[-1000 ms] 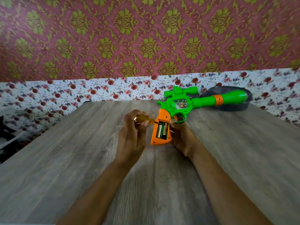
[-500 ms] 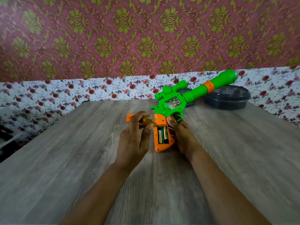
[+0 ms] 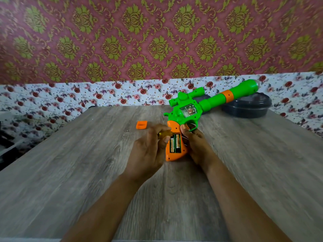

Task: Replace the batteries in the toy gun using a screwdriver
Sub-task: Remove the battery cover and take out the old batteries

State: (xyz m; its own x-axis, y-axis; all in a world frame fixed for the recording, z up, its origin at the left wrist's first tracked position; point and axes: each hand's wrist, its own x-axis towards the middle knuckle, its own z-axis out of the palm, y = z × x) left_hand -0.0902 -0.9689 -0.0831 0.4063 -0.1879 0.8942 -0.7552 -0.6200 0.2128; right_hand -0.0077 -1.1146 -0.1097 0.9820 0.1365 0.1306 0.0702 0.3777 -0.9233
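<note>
Now in hand: likely levering the two old batteries [image 3: 175, 143] out of the opened orange grip [image 3: 174, 156]
Toy gun [image 3: 190, 110]: grip near, between both hands, green barrel raised toward the far right
Left hand [image 3: 148, 151]: closed round the yellow screwdriver [image 3: 165, 133], its tip hidden beside the batteries
Right hand [image 3: 197, 145]: fingers wrapped round the grip's right side, steadying it
Battery cover [image 3: 141, 124]: lying on the worktop [image 3: 70, 172], far left of the grip
Advice: pry gently under one battery's end; keep the grip pinned

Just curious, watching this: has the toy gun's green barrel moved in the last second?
Yes. The green barrel has swung upward: its tip lay across the dark container before, and now points above that container's rim.
</note>
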